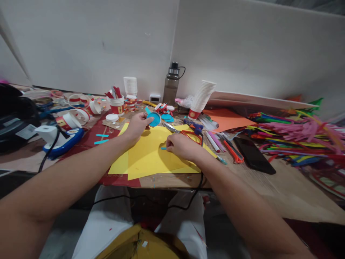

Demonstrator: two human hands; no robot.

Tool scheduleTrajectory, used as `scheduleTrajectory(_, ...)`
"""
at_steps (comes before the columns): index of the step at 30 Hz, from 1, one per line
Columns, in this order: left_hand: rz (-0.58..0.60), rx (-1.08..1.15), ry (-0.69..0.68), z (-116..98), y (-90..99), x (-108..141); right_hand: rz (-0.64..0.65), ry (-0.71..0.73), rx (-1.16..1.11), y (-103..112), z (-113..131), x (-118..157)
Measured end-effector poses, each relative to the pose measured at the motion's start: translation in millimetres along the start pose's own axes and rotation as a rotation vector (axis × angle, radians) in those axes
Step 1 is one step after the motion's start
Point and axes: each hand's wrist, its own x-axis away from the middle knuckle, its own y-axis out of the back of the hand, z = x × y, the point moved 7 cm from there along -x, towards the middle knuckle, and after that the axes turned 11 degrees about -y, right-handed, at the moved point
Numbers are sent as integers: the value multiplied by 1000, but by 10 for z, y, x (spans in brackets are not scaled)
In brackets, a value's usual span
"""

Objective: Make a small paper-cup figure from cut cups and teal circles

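Observation:
Between thumb and fingers, my left hand (137,126) grips a round blue disc (154,119) with a pale rim, raised over the yellow paper (145,158). My right hand (179,144) is closed low over the same paper, its fingertips pinching a small blue strip (163,148). Scissors (171,127) with orange handles lie just beyond my right hand. More blue discs (167,118) rest past the sheets, and two blue strips (101,141) lie on the red surface to the left.
A glue gun (193,126), markers (212,141), an orange cutter (234,152) and a phone (254,155) lie right. Cup stacks (202,97) and a bottle (171,86) stand behind. Left is a blue power strip (64,143); far right, colourful pipe cleaners (293,133).

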Motion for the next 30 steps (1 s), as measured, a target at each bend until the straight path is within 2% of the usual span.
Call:
scheduleTrajectory(5,32,4,-20,16,-12,-16,37,1,46,32,62,54)
scheduleTrajectory(9,31,28,5,10,-29,-4,-6,39,68,62,115,103)
scheduleTrajectory(13,65,102,39,-3,-89,40,-30,34,39,49,64,51)
scheduleTrajectory(15,76,125,45,-13,-108,55,-51,5,-83,59,-15,-3)
scheduleTrajectory(17,78,132,45,-24,-113,59,-38,-69,-297,58,-132,-58)
scheduleTrajectory(20,78,128,43,-40,-113,58,76,-213,-687,-1,-272,-108)
scheduleTrajectory(23,85,121,38,-54,-123,64,155,-281,-1002,-21,-283,-112)
scheduleTrajectory(26,82,98,39,-62,-138,84,176,-310,-1153,-7,-260,-102)
scheduleTrajectory(30,100,89,42,-69,-177,110,146,-326,-1235,19,-265,-91)
